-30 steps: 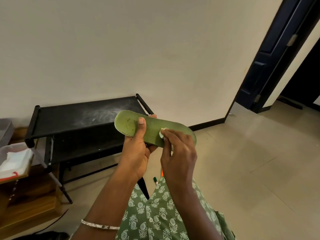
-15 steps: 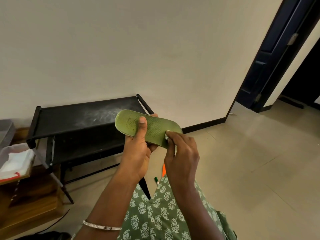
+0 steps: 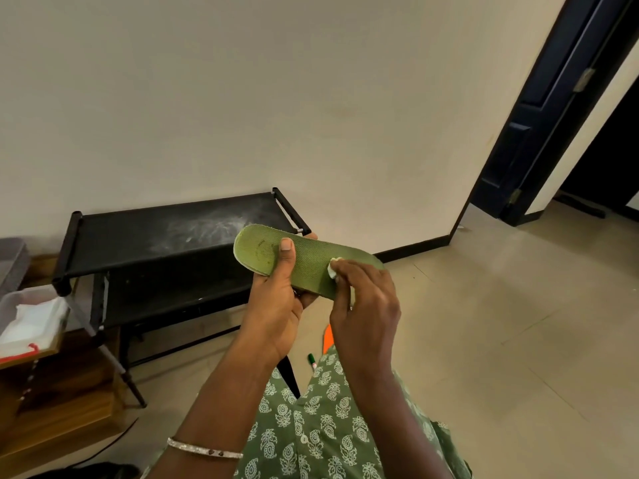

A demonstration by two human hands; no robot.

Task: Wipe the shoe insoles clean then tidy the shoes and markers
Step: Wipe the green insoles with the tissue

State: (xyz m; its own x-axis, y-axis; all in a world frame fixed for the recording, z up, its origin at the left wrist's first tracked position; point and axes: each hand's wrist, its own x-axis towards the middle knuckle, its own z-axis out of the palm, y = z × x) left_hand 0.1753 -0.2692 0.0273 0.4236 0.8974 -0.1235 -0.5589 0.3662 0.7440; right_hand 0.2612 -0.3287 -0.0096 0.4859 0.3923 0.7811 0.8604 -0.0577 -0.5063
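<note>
I hold a green textured shoe insole [image 3: 311,262] level in front of me. My left hand [image 3: 276,305] grips it from below, thumb laid across its top near the heel end. My right hand [image 3: 366,305] pinches a small white wipe [image 3: 332,268] and presses it on the insole's right half, covering the toe end. On the floor below, a green-capped marker [image 3: 312,361] lies beside an orange object [image 3: 327,338], mostly hidden behind my right hand. No shoes are in view.
A black two-tier shoe rack [image 3: 173,233] stands against the wall behind my hands, its top shelf dusty. A clear plastic box [image 3: 31,316] with white cloths sits on a wooden stand at left. A dark door [image 3: 553,108] stands open at right over tiled floor.
My right hand with the wipe slid right along the insole half a second ago, then back left toward the middle now. The left hand kept its grip.
</note>
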